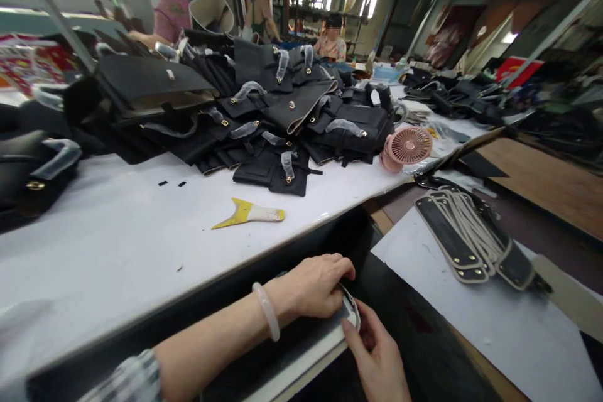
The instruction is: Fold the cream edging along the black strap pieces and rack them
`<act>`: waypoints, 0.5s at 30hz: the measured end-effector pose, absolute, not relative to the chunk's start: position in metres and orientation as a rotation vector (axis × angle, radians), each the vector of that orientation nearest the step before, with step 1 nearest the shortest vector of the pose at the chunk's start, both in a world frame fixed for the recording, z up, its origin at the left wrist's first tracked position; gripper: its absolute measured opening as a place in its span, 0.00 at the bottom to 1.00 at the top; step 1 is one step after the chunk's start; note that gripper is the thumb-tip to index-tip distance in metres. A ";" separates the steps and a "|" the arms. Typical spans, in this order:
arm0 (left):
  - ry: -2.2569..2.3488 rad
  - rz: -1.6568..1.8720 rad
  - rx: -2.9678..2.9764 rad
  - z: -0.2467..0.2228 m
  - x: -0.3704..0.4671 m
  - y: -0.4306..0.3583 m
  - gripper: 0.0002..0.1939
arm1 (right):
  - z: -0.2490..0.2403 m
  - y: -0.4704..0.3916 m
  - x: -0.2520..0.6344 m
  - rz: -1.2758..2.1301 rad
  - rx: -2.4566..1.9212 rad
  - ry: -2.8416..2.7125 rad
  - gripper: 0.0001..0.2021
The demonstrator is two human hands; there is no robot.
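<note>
Both hands pinch one small strap piece at the desk's near edge: left hand atop, right hand beneath. Step judged: fitting or aligning it. The next move needs a steady grip.

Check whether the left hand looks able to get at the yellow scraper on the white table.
Probably yes: the left hand is pressing a small strap piece, but only bare white table lies between it and the yellow scraper.

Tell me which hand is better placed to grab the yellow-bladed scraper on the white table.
Left, probably. The left hand sits on the small rounded piece nearest the table edge, straight below the scraper. The right hand is lower and further right, cupping that piece from beneath.
</note>
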State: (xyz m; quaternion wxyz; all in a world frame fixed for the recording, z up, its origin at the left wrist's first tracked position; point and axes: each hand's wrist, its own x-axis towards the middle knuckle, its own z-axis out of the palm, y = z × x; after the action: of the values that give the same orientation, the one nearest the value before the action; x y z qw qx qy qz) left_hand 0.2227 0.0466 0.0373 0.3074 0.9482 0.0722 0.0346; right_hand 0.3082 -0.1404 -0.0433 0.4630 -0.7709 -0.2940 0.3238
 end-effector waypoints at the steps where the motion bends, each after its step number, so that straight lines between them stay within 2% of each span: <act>1: 0.168 0.063 2.488 0.036 0.224 0.047 0.19 | -0.044 -0.142 0.308 0.855 -1.862 -0.705 0.30; 8: 0.134 -0.153 2.477 0.029 0.233 0.044 0.16 | -0.042 -0.142 0.310 0.992 -1.769 -0.644 0.33; 15: 0.102 -0.341 2.468 0.034 0.244 0.048 0.17 | -0.013 -0.135 0.314 1.143 -1.683 -0.575 0.34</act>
State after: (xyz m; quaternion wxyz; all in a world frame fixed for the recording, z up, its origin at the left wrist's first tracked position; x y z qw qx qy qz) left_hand 0.2441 0.0480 0.0344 0.3182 0.9383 0.0387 -0.1296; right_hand 0.3142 -0.1349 -0.0127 0.4913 -0.6935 -0.2369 0.4708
